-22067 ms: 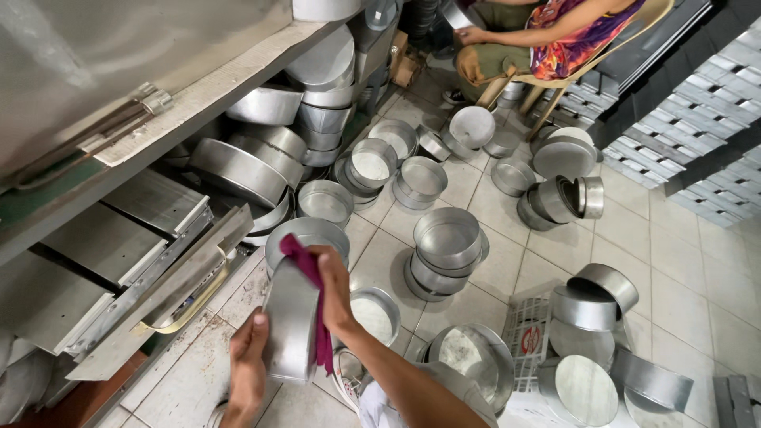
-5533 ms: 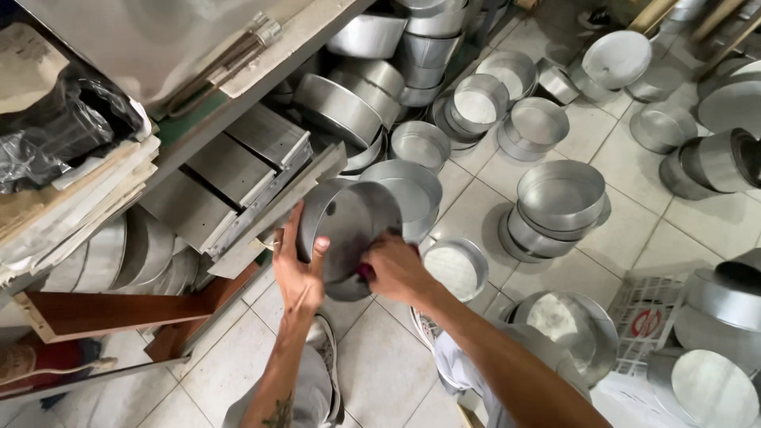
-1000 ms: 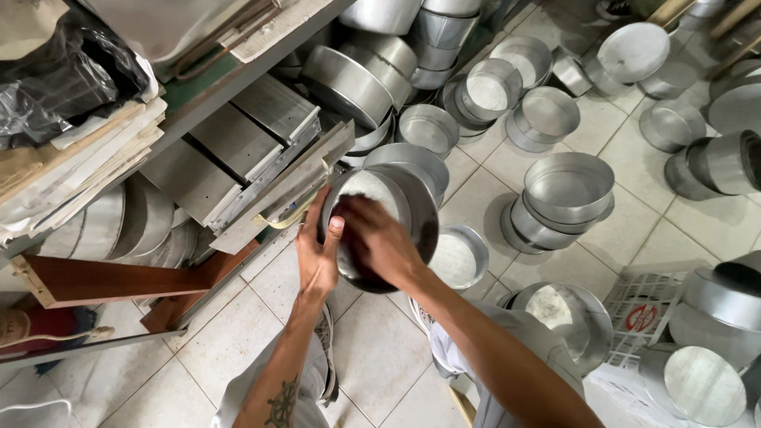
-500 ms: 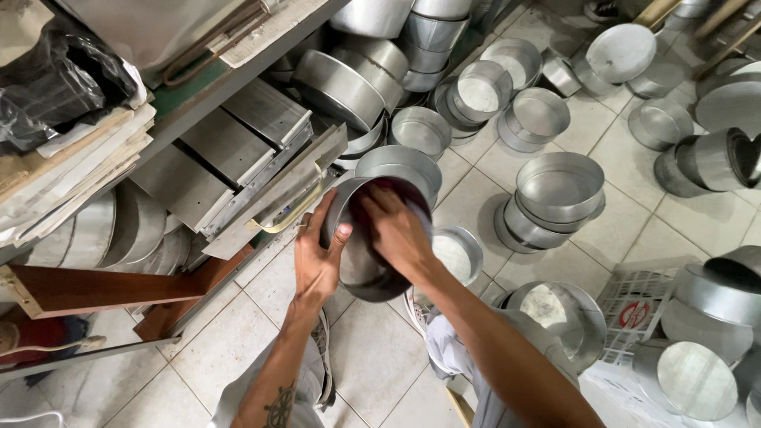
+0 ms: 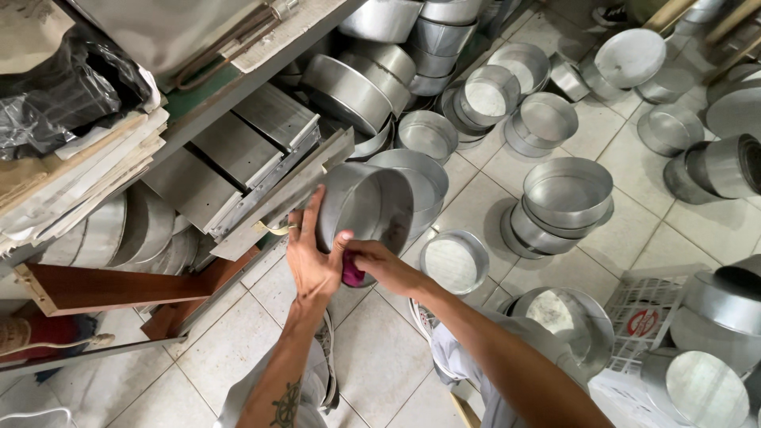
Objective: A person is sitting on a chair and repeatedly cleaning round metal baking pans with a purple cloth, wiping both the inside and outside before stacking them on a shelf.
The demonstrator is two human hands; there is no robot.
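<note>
The person stands over a tiled floor (image 5: 372, 357) crowded with round metal pans, holding one round pan (image 5: 366, 208) up at chest height, right in the middle of the view. The pan is tilted on its side, its bright outer wall turned toward the camera.

The left hand (image 5: 311, 257) props the pan from the 8 o'clock side. Its fingers are spread, palm flat against the wall, with the thumb hooked across the lower edge; there is a ring on one finger. The right hand (image 5: 379, 265) comes in from 4 o'clock and meets the pan at its lower rim. Its fingers are curled together around a magenta cloth (image 5: 352, 272), pressing it to the metal just beside the left thumb.

At about 10 o'clock from the pan, a shelf unit (image 5: 238, 87) holds flat rectangular trays (image 5: 238, 158) lying stacked and slanted; one tray's corner almost meets the pan. Just behind the pan, toward 2 o'clock, another round pan (image 5: 418, 178) sits on the floor, and a shallow one (image 5: 453, 261) lies at 3 o'clock near the right wrist. Farther out at 2 o'clock stands a stack of deep pans (image 5: 564, 202). At 4 o'clock, well apart, a white plastic crate (image 5: 646, 305) rests among more pans.
</note>
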